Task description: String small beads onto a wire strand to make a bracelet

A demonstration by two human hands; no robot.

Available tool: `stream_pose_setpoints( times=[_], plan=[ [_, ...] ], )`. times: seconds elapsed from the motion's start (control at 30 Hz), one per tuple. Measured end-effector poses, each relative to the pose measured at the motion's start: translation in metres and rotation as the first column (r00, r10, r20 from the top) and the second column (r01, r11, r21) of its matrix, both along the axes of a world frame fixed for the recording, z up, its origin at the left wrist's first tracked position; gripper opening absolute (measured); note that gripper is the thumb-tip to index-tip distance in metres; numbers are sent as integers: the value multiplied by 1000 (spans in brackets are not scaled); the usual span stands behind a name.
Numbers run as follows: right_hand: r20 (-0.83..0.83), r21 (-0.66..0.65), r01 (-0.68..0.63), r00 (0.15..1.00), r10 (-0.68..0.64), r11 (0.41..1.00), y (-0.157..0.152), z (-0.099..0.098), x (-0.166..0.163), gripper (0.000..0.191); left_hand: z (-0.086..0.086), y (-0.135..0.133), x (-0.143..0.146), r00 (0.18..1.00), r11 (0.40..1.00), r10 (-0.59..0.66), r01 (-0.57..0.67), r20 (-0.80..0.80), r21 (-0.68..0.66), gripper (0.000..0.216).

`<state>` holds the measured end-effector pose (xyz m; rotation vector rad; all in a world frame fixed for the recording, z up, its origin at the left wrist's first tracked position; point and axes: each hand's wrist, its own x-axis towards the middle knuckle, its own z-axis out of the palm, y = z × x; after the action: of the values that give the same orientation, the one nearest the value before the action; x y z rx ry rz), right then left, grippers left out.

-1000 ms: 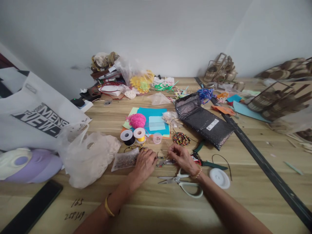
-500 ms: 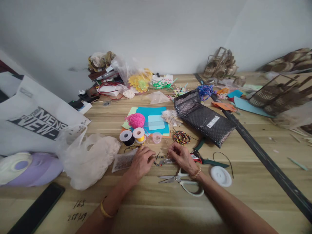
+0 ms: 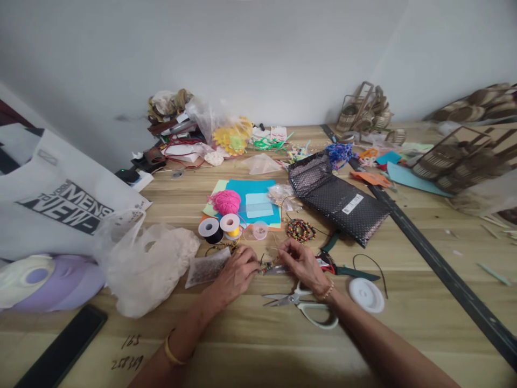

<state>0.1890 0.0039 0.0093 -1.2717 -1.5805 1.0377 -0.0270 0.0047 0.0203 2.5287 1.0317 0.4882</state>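
A short string of small colourful beads (image 3: 266, 266) stretches between my two hands. At its left end, my left hand (image 3: 242, 265) pinches the bead string with thumb and fingers. My right hand (image 3: 299, 257) is closed at the other end, fingertips together on the thin cord. White-handled scissors (image 3: 297, 300) lie with blades parted just below my right hand. A coil of multicoloured beads (image 3: 301, 230) rests above it. Beside my left hand lies a clear packet of small beads (image 3: 208, 267). Green-and-red pliers (image 3: 343, 268) are partly hidden behind my right hand.
Spools of black thread (image 3: 210, 230) and yellow thread (image 3: 230, 225) stand near pink yarn (image 3: 226, 201). A black bubble mailer (image 3: 339, 199) lies behind. At left are a plastic bag (image 3: 149, 264) and a phone (image 3: 62, 345); a white spool (image 3: 366, 295) sits at right.
The bead string has gone from a curved, slack loop to a straighter line between my hands. My left hand has shifted slightly; the right has barely moved.
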Motion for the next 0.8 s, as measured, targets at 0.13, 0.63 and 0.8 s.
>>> stream_pose_setpoints(
  times=[0.13,0.63,0.8],
  plan=[
    [-22,1,-45,999,45,999,-4,8,-4,24,4,3,-3,999,1000,31,-31,12,7,21],
    [134,136,-273,958,255,952,-21,5,-18,18,15,13,-33,989,994,107,-105,-103,26,14],
    [226,225,-329,933,280,917,-22,1,-20,14,12,11,-29,988,996,94,-94,-121,6,16]
  ],
)
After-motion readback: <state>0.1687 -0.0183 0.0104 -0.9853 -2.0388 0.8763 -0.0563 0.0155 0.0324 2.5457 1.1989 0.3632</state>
